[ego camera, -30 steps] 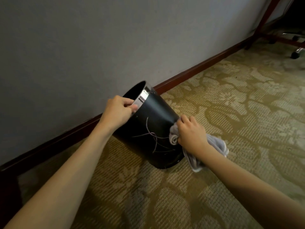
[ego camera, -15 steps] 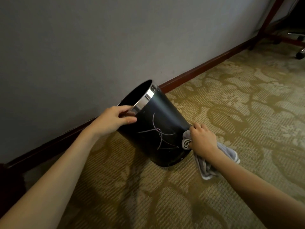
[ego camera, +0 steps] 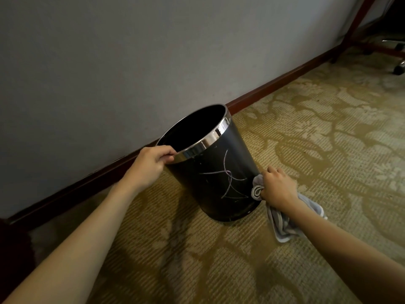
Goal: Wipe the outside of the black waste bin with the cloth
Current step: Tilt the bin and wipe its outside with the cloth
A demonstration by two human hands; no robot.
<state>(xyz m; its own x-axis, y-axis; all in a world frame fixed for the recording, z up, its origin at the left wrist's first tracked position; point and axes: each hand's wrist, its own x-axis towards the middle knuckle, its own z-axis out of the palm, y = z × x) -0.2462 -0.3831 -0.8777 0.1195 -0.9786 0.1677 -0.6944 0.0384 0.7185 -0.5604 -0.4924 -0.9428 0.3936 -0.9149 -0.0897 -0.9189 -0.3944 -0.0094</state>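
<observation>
Wiping step under way: right hand (ego camera: 276,187) grips the bunched grey cloth (ego camera: 285,222), fingers curled round it, wad pressed to the lower right wall of the black waste bin (ego camera: 210,172), which stands on the carpet (ego camera: 306,132) by the wall. Left hand (ego camera: 151,164) pinches the chrome rim (ego camera: 203,145) between thumb and fingers, bin mouth just beyond them. Pale scribbles (ego camera: 228,178) lie left of the cloth fingers; next stroke likely calls for sweeping across them, rim held firm.
</observation>
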